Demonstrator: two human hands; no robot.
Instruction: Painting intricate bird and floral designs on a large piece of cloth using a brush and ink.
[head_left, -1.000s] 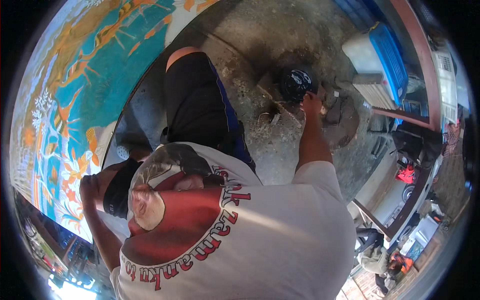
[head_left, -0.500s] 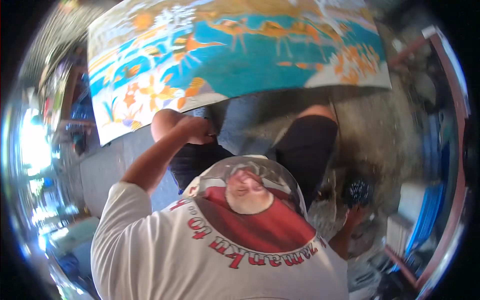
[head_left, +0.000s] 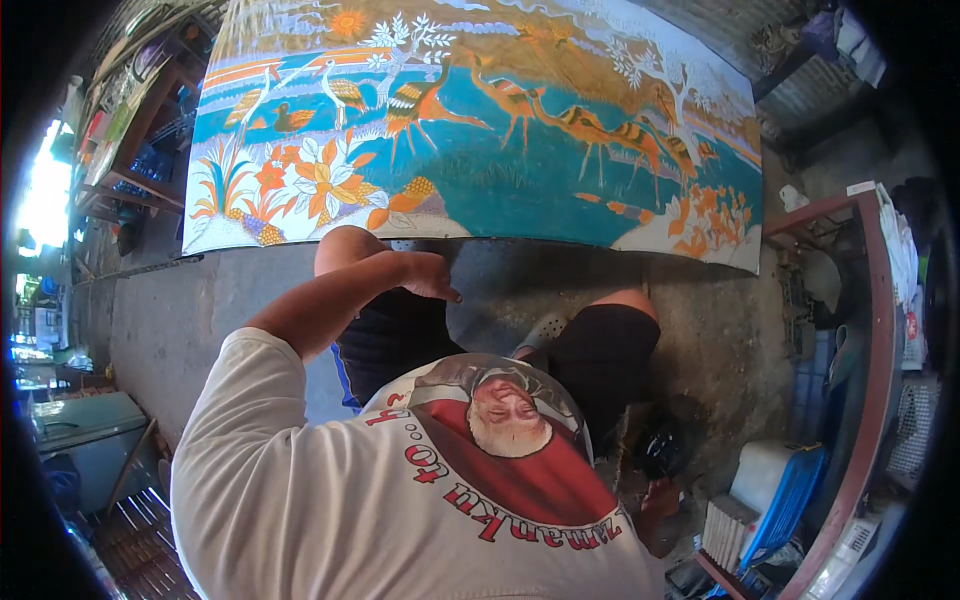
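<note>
Left hand: left hand (head_left: 428,275) hangs in the air just below the lower edge of the painted canvas (head_left: 480,130), fingers loosely spread and holding nothing; arm bent across the knee, likely for a rest near the picture.
Right hand: right hand (head_left: 660,497) is low at the person's right side, just below a dark round container (head_left: 662,447); whether the fingers grip anything I cannot tell, it is too shadowed.
Canvas: large, showing birds, flowers and turquoise water, it stands propped on the concrete floor (head_left: 200,300) ahead of the knees, so the seated person faces it.
Surroundings: red wooden shelf (head_left: 880,330) at right; blue crate (head_left: 790,490) beside it.
</note>
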